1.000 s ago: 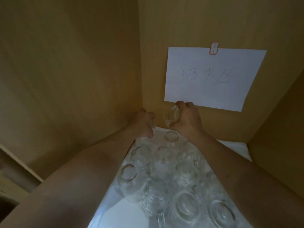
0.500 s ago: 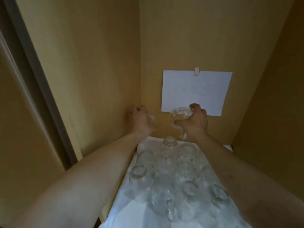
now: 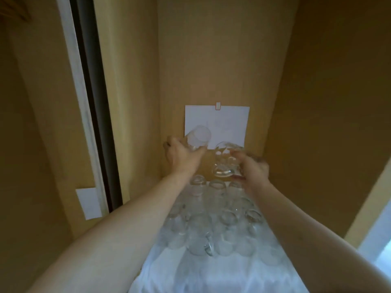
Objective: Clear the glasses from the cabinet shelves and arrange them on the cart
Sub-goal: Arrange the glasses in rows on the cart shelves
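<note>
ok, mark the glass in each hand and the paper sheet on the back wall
left-hand glass (image 3: 197,137), head view, on its clear side wall.
right-hand glass (image 3: 223,163), head view, on its clear body.
paper sheet (image 3: 228,121), head view, on its bare white middle.

Both arms are bare all the way up, no sleeves showing anywhere. Left hand (image 3: 182,157) and right hand (image 3: 252,172) have no gloves, and no rings, watch or wristband that I can spot.
</note>
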`<state>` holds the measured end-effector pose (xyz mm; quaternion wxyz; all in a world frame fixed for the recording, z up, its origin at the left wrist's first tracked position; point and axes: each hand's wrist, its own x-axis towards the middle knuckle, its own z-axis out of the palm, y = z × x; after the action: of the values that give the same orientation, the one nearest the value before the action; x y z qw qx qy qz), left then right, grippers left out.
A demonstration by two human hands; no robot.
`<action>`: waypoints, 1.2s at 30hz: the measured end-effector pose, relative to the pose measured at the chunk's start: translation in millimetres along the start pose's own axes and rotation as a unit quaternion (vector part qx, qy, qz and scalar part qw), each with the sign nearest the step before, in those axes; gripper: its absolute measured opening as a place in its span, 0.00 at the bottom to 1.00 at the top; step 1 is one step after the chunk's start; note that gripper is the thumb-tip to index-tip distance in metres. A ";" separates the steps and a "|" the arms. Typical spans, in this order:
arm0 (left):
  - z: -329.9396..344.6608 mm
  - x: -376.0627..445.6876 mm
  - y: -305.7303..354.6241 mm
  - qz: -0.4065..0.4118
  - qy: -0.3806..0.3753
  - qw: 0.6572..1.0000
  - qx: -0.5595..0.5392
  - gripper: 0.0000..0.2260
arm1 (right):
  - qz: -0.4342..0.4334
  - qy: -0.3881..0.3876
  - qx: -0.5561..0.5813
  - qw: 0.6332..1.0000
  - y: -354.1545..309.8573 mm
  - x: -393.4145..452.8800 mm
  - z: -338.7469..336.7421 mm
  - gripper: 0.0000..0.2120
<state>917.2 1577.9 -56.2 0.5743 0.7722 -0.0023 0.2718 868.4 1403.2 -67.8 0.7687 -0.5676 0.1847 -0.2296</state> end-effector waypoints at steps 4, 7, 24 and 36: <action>-4.4 -30.2 7.2 -0.011 -0.006 0.999 -0.052 0.31 | 0.068 -0.008 0.100 0.993 0.3 -32.8 -29.2 0.36; -5.1 -52.1 13.0 -0.022 -0.046 0.996 -0.070 0.29 | 0.070 -0.072 0.145 0.984 1.5 -54.3 -52.6 0.28; -5.3 -137.9 68.4 -0.147 -0.146 0.938 -0.278 0.24 | 0.060 -0.252 0.278 0.925 -31.5 -135.2 -146.3 0.14; -14.2 -267.6 128.3 -0.112 -0.230 0.934 -0.249 0.27 | 0.064 -0.189 0.274 0.941 -58.7 -220.4 -254.5 0.29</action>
<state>642.7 1464.3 -52.8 0.7585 0.6413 -0.1154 0.0115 539.2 1312.1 -79.6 0.9283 -0.3553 0.0016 -0.1098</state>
